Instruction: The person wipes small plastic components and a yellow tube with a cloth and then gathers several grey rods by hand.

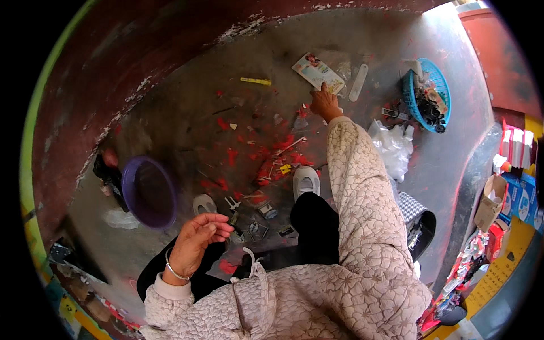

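Note:
My right hand [326, 103] is stretched far forward over the floor, its index finger reaching the near edge of a pale printed booklet or packet [317, 72]. Its other fingers are partly hidden, and no grip on the booklet shows. Beside the booklet lie a clear plastic wrapper [341, 67] and a long white strip-shaped piece [358, 83]. My left hand [198, 241], a bangle on its wrist, hovers above my left knee with loosely curved fingers and nothing in it. Under it, small clear and dark scraps [258, 231] lie on the floor.
Red scraps [266, 164] are strewn in front of my shoes, with a yellow stick-shaped piece [255, 81] farther off. A purple basin [148, 192] stands left. To the right are a blue basket [436, 76] of odds and ends, white plastic bags [392, 147] and a checkered container [412, 209].

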Demonstrator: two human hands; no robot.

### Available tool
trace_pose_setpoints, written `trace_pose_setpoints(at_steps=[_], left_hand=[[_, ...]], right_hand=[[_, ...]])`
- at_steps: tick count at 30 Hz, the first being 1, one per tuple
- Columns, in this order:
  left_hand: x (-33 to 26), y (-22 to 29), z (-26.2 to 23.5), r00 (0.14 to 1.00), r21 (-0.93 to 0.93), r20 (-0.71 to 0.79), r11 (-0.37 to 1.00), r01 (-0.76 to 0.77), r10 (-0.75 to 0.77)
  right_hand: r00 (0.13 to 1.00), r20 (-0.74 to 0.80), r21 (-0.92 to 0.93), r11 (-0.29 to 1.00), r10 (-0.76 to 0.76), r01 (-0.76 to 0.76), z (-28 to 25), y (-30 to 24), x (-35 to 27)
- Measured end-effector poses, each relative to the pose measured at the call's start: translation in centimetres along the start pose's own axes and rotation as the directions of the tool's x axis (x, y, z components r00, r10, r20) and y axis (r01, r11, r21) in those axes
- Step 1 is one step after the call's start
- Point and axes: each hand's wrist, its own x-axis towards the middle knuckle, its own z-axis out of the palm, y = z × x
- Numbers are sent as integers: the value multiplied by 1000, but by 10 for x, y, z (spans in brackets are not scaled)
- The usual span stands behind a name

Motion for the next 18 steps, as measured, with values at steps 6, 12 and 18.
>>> trace_pose_setpoints(at_steps=[6, 12, 18], left_hand=[[21, 4, -3, 998, 10, -38, 999, 53, -53], [32, 13, -5, 998, 10, -29, 999, 53, -52], [37, 14, -6, 996, 13, 0, 996, 86, -86]], right_hand=[[969, -4, 85, 966, 246, -245, 6, 26, 33], [951, -205, 158, 966, 233, -203, -13, -7, 51], [979, -188, 15, 997, -74, 78, 14, -105, 85]])
